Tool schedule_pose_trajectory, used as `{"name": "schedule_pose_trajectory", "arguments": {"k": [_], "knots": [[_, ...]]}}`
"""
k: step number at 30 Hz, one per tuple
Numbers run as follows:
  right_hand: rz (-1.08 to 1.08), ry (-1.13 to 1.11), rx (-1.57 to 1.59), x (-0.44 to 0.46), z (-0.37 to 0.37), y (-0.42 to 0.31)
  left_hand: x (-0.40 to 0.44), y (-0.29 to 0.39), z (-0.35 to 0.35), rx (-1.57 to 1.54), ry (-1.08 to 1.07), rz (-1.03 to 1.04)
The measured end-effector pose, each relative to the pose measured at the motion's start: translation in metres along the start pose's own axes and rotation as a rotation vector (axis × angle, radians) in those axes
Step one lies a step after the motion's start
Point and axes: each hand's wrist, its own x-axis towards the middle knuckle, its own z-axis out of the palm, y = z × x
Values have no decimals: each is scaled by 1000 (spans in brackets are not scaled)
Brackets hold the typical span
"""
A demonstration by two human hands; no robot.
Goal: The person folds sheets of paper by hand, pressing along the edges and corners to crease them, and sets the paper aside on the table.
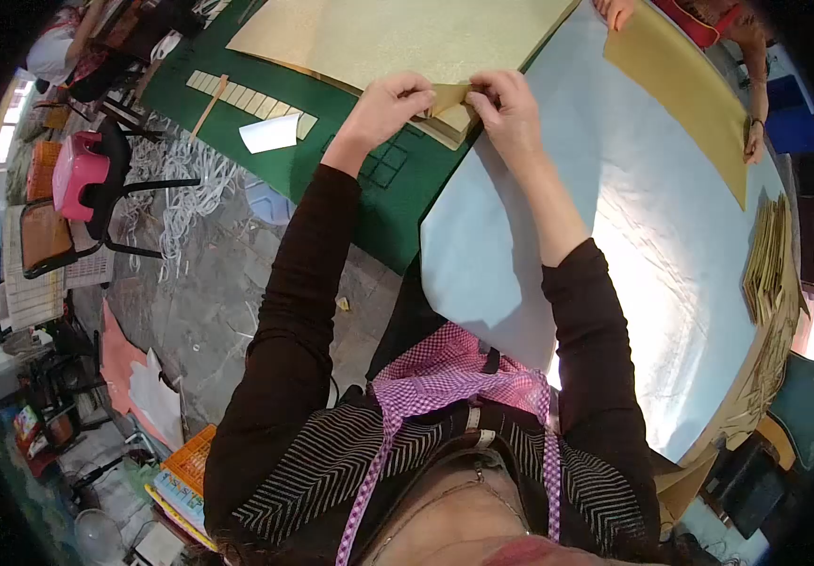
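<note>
My left hand (393,108) and my right hand (506,108) are at the near corner of a large pale gold sheet (379,42). Between them a small folded gold flap (448,98) is pinched from both sides by my closed fingers. The corner lies where the green table surface (407,203) meets the light blue one (558,189). Left of my left hand, a white paper piece (269,134) rests on the green surface, beside a row of pale rectangular pieces (251,100) and a thin wooden strip (209,108).
At the upper right, a co-worker's hands (754,141) touch a long gold sheet (685,90). Stacked folded gold pieces (767,259) line the right edge. On the left stand a black chair (116,179) with a pink stool (80,174) and heaped white strips (181,198).
</note>
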Motion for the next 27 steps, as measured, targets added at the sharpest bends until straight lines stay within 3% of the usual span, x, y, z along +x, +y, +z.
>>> {"name": "schedule_pose_trajectory", "arguments": {"k": [14, 27], "knots": [[64, 7, 89, -9, -3, -9, 1, -2, -2, -3, -4, -8], [-107, -35, 1, -17, -1, 4, 6, 8, 2, 16, 92, -68]]}}
